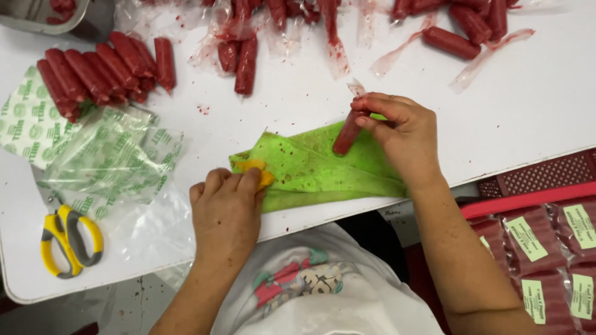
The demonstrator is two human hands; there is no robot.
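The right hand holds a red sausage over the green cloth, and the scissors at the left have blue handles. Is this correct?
One detail is wrong: the scissors have yellow handles, not blue, as the head view shows. The rest stands: the right hand holds a red sausage over the green cloth.

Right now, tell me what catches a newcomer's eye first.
The bright green cloth at the table's near edge, where the right hand stands a red sausage on it and the left hand pins its corner. Then the sausage pile far left, and yellow scissors below.
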